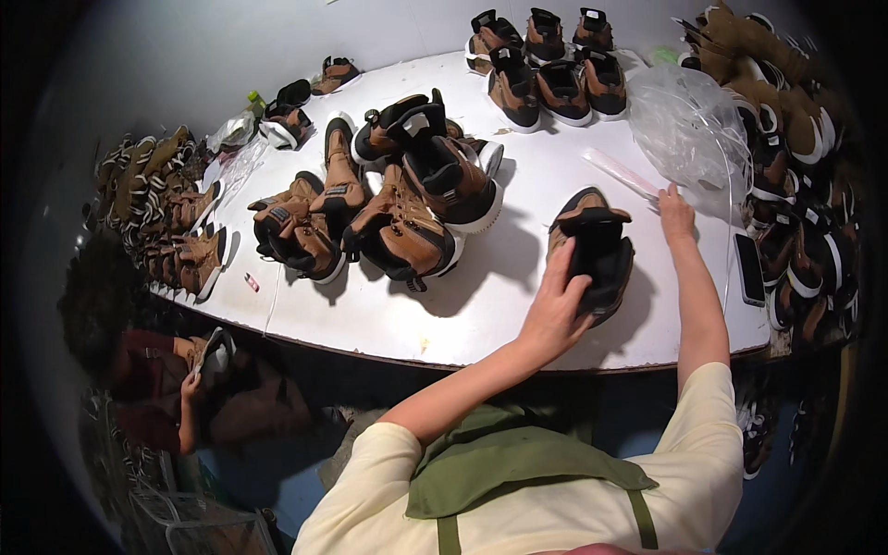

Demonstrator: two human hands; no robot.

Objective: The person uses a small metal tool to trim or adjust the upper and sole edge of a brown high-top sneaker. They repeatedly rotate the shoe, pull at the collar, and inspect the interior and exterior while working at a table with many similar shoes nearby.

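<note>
My left hand (558, 301) grips a brown and black boot (592, 242) by its heel and collar, holding it on the white table (518, 185). My right hand (675, 211) reaches further out and touches a thin pink and white strip (618, 172) lying on the table next to a crumpled clear plastic bag (689, 125). A heap of similar brown boots (398, 203) is piled at the table's middle, to the left of the held boot.
Two rows of boots (550, 65) stand at the far edge. More boots are stacked along the right side (786, 148) and left side (171, 213). A dark phone (749, 268) lies at the right edge. Another person (176, 379) sits low at the left holding a boot.
</note>
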